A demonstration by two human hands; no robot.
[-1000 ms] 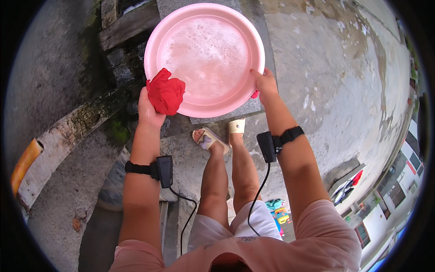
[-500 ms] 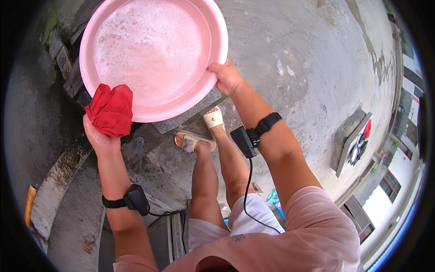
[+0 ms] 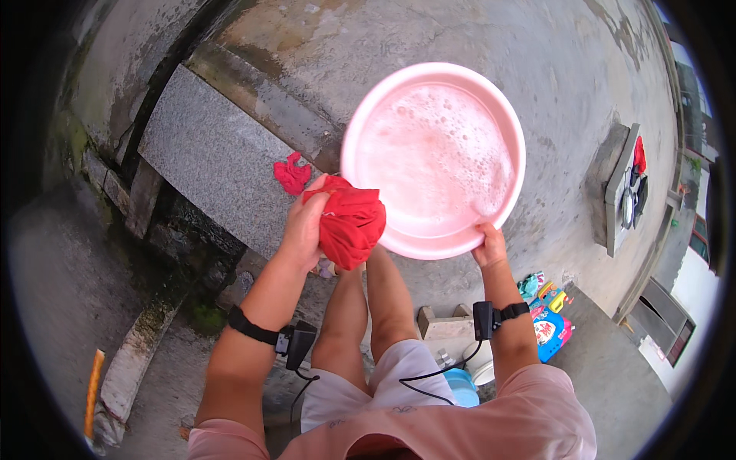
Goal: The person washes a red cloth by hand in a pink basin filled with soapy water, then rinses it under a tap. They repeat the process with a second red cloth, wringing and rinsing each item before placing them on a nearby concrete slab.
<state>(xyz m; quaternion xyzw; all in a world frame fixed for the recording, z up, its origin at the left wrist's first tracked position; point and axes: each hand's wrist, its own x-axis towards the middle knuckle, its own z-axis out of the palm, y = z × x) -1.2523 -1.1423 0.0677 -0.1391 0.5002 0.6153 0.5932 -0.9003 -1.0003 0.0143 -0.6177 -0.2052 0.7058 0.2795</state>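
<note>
My left hand [image 3: 300, 230] is closed around a bunched, wrinkled red cloth [image 3: 353, 226], which bulges out past my fingers in front of the pink basin's near left rim. Whether this hand also touches the basin is hidden. My right hand [image 3: 491, 247] grips the near right rim of the round pink basin [image 3: 437, 248], thumb over the edge. Foamy, bubbly water [image 3: 429, 153] fills much of the basin, which is held off the ground. Just beyond my left hand, a smaller crumpled red cloth [image 3: 291, 173] lies on a grey stone slab [image 3: 207, 149].
A wooden stool [image 3: 445, 325], a light-blue bucket [image 3: 461, 387] and colourful plastic packages [image 3: 546, 326] stand near my legs on the right. Farther right is a low washing slab [image 3: 619, 192] with red and dark items. An orange pole [image 3: 93, 392] stands at lower left.
The basin has moved right, off the stone slab, along with both hands. The slab and the smaller red cloth now show. My left hand keeps the red cloth, now in front of the basin rim.
</note>
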